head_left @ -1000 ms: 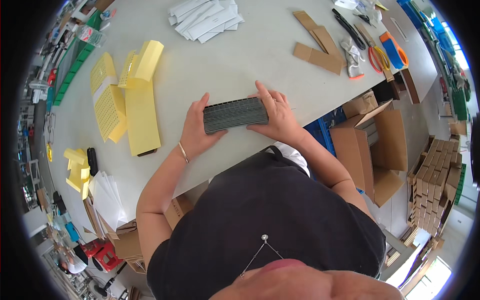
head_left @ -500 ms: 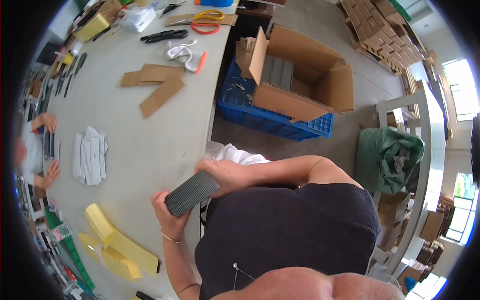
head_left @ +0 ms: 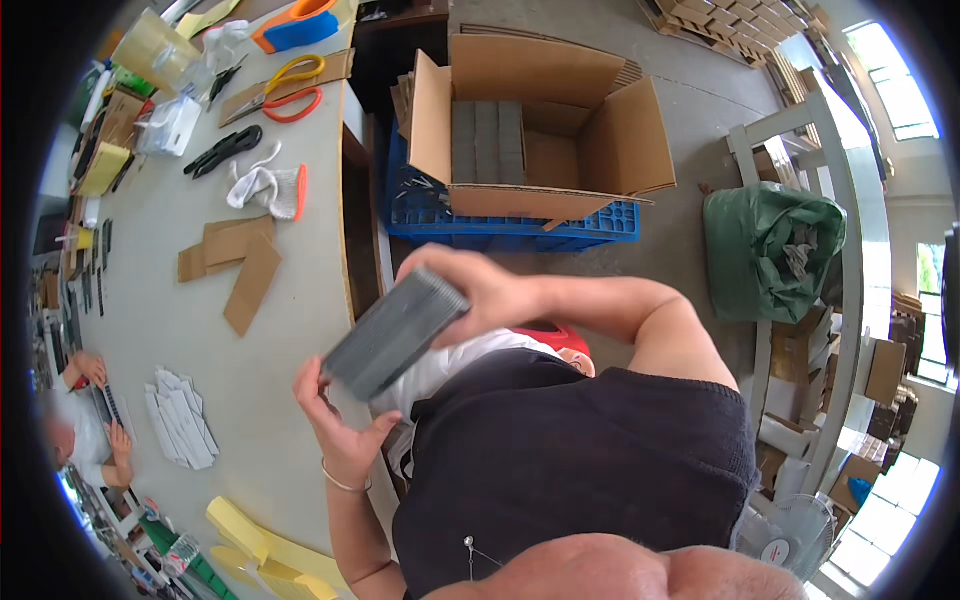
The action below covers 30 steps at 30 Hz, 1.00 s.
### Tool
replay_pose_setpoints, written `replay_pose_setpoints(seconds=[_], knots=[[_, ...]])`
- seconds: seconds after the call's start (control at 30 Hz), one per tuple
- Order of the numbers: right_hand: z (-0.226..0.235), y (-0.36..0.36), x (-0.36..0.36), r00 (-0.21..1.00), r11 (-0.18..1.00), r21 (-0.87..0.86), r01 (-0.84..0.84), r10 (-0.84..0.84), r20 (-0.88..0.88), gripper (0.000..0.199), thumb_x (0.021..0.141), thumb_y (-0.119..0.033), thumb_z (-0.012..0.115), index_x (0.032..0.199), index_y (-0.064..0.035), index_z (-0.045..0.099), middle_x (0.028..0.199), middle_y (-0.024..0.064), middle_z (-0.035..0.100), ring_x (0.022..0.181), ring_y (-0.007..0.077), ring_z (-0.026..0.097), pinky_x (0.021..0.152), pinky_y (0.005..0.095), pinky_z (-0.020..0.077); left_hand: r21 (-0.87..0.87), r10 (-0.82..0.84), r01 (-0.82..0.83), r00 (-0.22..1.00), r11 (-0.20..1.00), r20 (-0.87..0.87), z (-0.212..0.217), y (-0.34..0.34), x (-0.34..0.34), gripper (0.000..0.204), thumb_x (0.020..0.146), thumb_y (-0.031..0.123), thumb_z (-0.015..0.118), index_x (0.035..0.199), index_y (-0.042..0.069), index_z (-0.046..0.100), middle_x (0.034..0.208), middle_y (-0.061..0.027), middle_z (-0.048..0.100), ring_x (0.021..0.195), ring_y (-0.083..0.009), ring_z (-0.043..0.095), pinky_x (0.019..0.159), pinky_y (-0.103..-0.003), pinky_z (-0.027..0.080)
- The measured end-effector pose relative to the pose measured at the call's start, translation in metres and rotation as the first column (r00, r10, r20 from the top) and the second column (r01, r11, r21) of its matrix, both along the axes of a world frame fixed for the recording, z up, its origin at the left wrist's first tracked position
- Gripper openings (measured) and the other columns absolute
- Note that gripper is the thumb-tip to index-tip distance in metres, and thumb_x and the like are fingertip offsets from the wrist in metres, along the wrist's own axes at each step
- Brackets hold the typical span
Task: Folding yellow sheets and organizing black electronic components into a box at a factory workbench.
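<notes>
A dark grey ridged block (head_left: 395, 335), perhaps a stack of strips, is held tilted over the near table edge. My right hand (head_left: 480, 295) is closed around its far right end. At the other end, my left hand (head_left: 345, 430), with a bracelet at the wrist, has its thumb spread away. Its fingertips lie against or just beside the block's corner. Beyond my right hand stands an open cardboard box (head_left: 560, 205), with several similar grey blocks (head_left: 487, 140) packed in its left part. Under the box is a blue plastic crate (head_left: 500, 232).
On the table (head_left: 290, 310) lie cardboard pieces (head_left: 250, 285), a glove (head_left: 268, 190), a black utility knife (head_left: 222, 150), scissors (head_left: 285, 90), white strips (head_left: 180, 420) and yellow sheets (head_left: 270, 550). A co-worker's hands (head_left: 90, 368) work at the far left. A green bag (head_left: 770, 260) stands right.
My right hand has raised the block's far end and shifted it toward the box. My left thumb has come off the block. The whole view has turned, with the box now closer.
</notes>
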State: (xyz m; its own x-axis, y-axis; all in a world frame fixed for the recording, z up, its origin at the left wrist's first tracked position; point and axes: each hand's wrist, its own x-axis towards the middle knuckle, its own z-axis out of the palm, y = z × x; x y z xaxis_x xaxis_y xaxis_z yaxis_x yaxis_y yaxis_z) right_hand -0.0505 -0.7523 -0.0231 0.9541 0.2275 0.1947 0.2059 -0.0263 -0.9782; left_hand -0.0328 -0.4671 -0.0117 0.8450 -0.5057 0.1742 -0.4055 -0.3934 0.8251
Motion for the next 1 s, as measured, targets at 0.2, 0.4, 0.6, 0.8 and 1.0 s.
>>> replay_pose_setpoints(seconds=[0.2, 0.4, 0.6, 0.8, 1.0], knots=[[0.034, -0.177, 0.018, 0.812, 0.603, -0.549, 0.579, -0.486, 0.323, 0.061, 0.065, -0.012, 0.08, 0.117, -0.0069, 0.049, 0.1, 0.0099, 0.061, 0.094, 0.0197, 0.061, 0.083, 0.0331, 0.0494, 0.43, -0.017, -0.146, 0.936, 0.891, 0.352, -0.021, -0.013, 0.036, 0.074, 0.075, 0.041, 0.071, 0.13, 0.002, 0.041, 0.135, -0.019, 0.037, 0.126, -0.0369, 0.034, 0.104, -0.049, 0.026], [-0.094, -0.297, 0.07, 0.813, 0.239, -0.884, 0.403, -0.537, 0.225, 0.058, 0.065, -0.022, 0.074, 0.114, -0.0022, 0.049, 0.109, 0.0223, 0.056, 0.103, 0.0373, 0.057, 0.089, 0.0416, 0.0471, 0.579, -0.048, -0.199, 0.923, 0.791, 0.382, -0.025, -0.022, 0.029, 0.064, 0.074, 0.03, 0.07, 0.128, 0.004, 0.043, 0.136, -0.0177, 0.037, 0.126, -0.0362, 0.035, 0.104, -0.049, 0.025], [-0.194, -0.308, 0.091, 0.866, 0.208, -0.958, 0.198, -0.495, 0.071, 0.059, 0.066, -0.017, 0.074, 0.115, -0.0019, 0.045, 0.109, 0.0231, 0.055, 0.099, 0.0383, 0.059, 0.082, 0.0447, 0.0503, 0.597, -0.033, -0.211, 0.928, 0.774, 0.371, -0.026, -0.026, 0.029, 0.063, 0.074, 0.027, 0.07, 0.126, 0.004, 0.044, 0.135, -0.0179, 0.038, 0.125, -0.0366, 0.036, 0.103, -0.049, 0.025], [-0.228, -0.307, 0.103, 0.87, 0.253, -0.959, 0.127, -0.493, -0.015, 0.057, 0.067, -0.015, 0.072, 0.114, -0.0019, 0.043, 0.11, 0.0238, 0.054, 0.098, 0.0387, 0.059, 0.081, 0.0453, 0.0497, 0.627, -0.033, -0.22, 0.93, 0.747, 0.366, -0.023, -0.028, 0.031, 0.06, 0.074, 0.025, 0.068, 0.126, 0.004, 0.045, 0.135, -0.0186, 0.038, 0.125, -0.0366, 0.037, 0.103, -0.049, 0.026], [-0.255, -0.313, 0.107, 0.881, 0.305, -0.928, 0.215, -0.471, 0.049, 0.056, 0.066, -0.011, 0.07, 0.115, -0.0029, 0.043, 0.11, 0.0239, 0.052, 0.097, 0.0396, 0.058, 0.082, 0.0451, 0.0493, 0.646, -0.021, -0.226, 0.936, 0.729, 0.351, -0.024, -0.027, 0.029, 0.059, 0.075, 0.025, 0.066, 0.126, 0.003, 0.045, 0.136, -0.0194, 0.038, 0.125, -0.0368, 0.036, 0.103, -0.049, 0.026]])
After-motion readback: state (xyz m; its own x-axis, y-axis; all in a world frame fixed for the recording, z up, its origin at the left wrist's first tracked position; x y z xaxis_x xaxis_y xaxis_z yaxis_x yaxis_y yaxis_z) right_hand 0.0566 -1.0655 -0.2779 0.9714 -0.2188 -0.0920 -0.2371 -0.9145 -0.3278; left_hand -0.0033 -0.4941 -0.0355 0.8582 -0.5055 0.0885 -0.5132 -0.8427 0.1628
